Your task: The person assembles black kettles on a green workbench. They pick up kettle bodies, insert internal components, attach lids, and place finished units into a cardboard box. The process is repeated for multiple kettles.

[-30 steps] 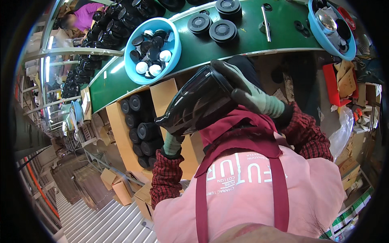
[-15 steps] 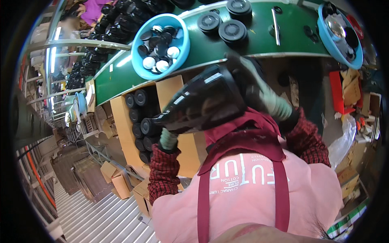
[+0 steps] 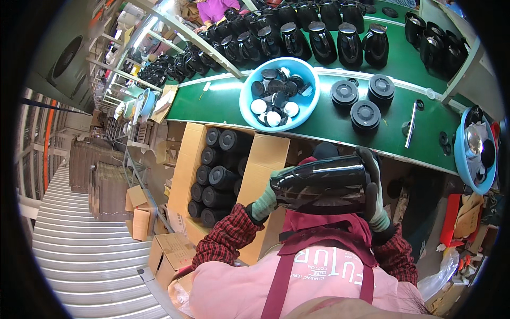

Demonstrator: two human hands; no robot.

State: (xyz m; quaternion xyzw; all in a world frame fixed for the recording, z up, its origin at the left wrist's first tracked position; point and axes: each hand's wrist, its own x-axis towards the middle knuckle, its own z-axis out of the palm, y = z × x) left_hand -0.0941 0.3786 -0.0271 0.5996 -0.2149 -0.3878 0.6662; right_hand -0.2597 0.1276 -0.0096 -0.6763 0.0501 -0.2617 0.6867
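Note:
A glossy black jug body (image 3: pixel 324 186) lies sideways in front of my chest, held between both gloved hands. My left hand (image 3: pixel 267 196), in a pale green glove, is closed at its narrower left end; most of those fingers are hidden behind it. At the wide right end, my right hand (image 3: pixel 374 186) wraps the edge with the glove's dark palm side. Beyond the jug stands the green workbench (image 3: pixel 212 112). Three round black lidded parts (image 3: pixel 365 115) sit on it, beside a light-blue basin (image 3: pixel 245 109) of black and white caps.
An open carton (image 3: pixel 186 178) of black cylinders stands left of my hands. Several black jugs (image 3: pixel 323 43) line the far bench. A second blue basin (image 3: pixel 461 159) is at the right, near a silver tube (image 3: pixel 411 125). Metal rollers (image 3: pixel 90 255) run along the lower left.
The jug has turned from a slant to nearly level. My right hand has come from above it to its wide end. The view has shifted, showing more of the far bench.

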